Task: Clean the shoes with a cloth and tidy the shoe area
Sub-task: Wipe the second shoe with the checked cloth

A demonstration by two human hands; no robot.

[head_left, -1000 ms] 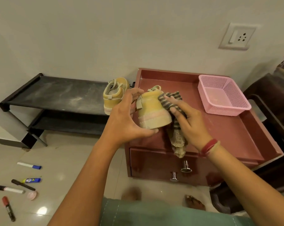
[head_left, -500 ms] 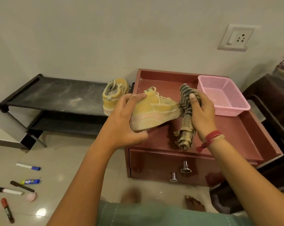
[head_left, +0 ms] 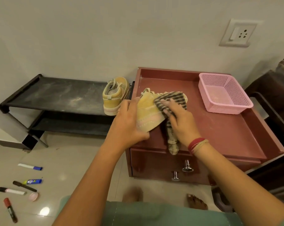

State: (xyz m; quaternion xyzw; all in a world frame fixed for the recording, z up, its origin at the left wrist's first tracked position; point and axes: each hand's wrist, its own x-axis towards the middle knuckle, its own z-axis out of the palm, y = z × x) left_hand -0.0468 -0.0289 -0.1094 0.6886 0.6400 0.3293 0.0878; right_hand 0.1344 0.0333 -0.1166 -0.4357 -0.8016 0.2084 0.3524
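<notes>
Yellow shoe (head_left: pixel 148 114) gripped at the heel by left hand (head_left: pixel 126 126), over the red table (head_left: pixel 223 132); striped cloth (head_left: pixel 172 98) clutched in right hand (head_left: pixel 181 122), pressed against the shoe's upper.

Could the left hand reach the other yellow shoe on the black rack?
Probably yes, once freed: the left hand grips the held shoe, but the other shoe stands uncovered on the rack right beside it.

bare cabinet top (head_left: pixel 219 128) at right, pink basket (head_left: pixel 227 109) filling far corner, second shoe (head_left: pixel 115 98) just left
</notes>
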